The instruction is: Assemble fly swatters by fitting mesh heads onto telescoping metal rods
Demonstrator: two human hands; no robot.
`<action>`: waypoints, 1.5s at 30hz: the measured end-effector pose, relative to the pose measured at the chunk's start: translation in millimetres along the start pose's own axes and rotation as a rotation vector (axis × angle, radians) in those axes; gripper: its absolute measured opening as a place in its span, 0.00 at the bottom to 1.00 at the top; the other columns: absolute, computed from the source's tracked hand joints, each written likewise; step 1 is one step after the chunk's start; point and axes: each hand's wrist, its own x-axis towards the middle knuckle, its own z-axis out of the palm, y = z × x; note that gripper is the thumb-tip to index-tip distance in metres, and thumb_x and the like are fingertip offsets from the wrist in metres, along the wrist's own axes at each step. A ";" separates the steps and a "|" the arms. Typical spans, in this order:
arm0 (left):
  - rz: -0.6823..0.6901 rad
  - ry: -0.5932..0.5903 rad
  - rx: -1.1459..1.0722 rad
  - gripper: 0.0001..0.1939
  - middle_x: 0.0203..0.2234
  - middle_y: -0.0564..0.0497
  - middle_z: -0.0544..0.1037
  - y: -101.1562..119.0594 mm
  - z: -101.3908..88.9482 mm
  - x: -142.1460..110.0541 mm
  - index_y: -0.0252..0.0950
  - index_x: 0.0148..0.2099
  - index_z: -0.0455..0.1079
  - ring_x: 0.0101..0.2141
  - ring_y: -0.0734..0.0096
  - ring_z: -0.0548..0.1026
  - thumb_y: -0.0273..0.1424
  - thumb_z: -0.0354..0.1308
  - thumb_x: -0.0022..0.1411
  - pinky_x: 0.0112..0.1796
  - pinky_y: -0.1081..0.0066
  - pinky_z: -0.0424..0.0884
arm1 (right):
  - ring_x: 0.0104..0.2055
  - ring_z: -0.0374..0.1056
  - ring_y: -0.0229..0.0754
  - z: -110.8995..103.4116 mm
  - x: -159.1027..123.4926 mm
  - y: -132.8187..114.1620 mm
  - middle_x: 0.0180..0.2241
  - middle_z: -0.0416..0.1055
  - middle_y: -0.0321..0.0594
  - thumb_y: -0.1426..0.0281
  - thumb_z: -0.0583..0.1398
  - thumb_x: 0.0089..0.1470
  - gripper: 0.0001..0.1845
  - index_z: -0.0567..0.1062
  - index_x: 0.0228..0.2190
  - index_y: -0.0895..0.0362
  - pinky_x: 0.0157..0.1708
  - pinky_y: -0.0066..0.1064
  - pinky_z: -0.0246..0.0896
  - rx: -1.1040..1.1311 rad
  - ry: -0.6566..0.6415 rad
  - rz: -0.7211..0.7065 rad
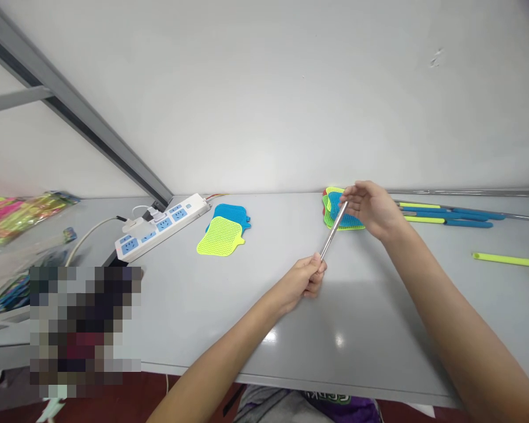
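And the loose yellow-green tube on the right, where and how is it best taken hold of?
The yellow-green tube is probably best pinched at mid-length, the right hand coming from above, across its width: it is long and thin, lies flat on the table, and nothing touches its long sides.

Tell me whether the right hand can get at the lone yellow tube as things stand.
Probably yes: the right hand is at the upper end of the rod, but the left hand grips it lower down. The yellow tube lies apart from the blue handles, with nothing on top.
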 end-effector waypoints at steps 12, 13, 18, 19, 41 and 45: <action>0.024 0.051 -0.042 0.18 0.17 0.60 0.45 -6.6 -5.5 3.6 0.36 0.26 0.51 0.15 0.84 0.43 0.45 0.41 0.58 0.16 0.79 0.41 | 0.16 0.58 0.34 -88.1 13.1 -33.7 0.13 0.57 0.35 0.68 0.50 0.47 0.12 0.69 0.22 0.61 0.20 0.26 0.58 -0.265 0.249 -0.234; 0.022 0.055 -0.041 0.18 0.17 0.60 0.45 -6.8 -5.6 3.5 0.35 0.26 0.51 0.15 0.84 0.43 0.45 0.41 0.58 0.16 0.79 0.41 | 0.16 0.58 0.34 -90.3 13.6 -33.3 0.13 0.57 0.35 0.68 0.50 0.47 0.12 0.69 0.22 0.61 0.19 0.26 0.58 -0.284 0.260 -0.228; 0.019 0.090 -0.035 0.16 0.17 0.60 0.46 -4.2 -4.7 2.1 0.35 0.28 0.53 0.16 0.84 0.44 0.42 0.41 0.59 0.17 0.80 0.43 | 0.16 0.59 0.33 -82.6 14.8 -28.2 0.14 0.59 0.36 0.68 0.50 0.49 0.13 0.69 0.22 0.60 0.20 0.26 0.58 -0.352 0.234 -0.165; 0.020 0.091 -0.029 0.16 0.17 0.60 0.46 -3.1 -4.5 1.7 0.35 0.28 0.53 0.16 0.84 0.44 0.42 0.41 0.59 0.17 0.80 0.43 | 0.17 0.60 0.34 -77.9 14.7 -26.2 0.15 0.60 0.37 0.67 0.50 0.49 0.12 0.70 0.23 0.60 0.21 0.26 0.59 -0.385 0.205 -0.130; 0.370 0.573 0.925 0.18 0.21 0.55 0.63 13.5 -24.1 1.0 0.35 0.31 0.64 0.24 0.75 0.62 0.41 0.40 0.60 0.27 0.75 0.57 | 0.21 0.59 0.31 -19.8 0.4 -6.2 0.19 0.63 0.37 0.61 0.59 0.43 0.13 0.71 0.23 0.59 0.23 0.24 0.58 -0.385 -0.358 -0.016; 0.473 0.845 1.125 0.14 0.33 0.49 0.67 20.9 -39.2 -0.4 0.36 0.38 0.64 0.36 0.70 0.65 0.37 0.40 0.60 0.39 0.71 0.59 | 0.20 0.58 0.32 -26.0 3.9 -8.5 0.17 0.61 0.37 0.63 0.59 0.44 0.12 0.72 0.23 0.60 0.19 0.23 0.56 -0.295 -0.253 -0.035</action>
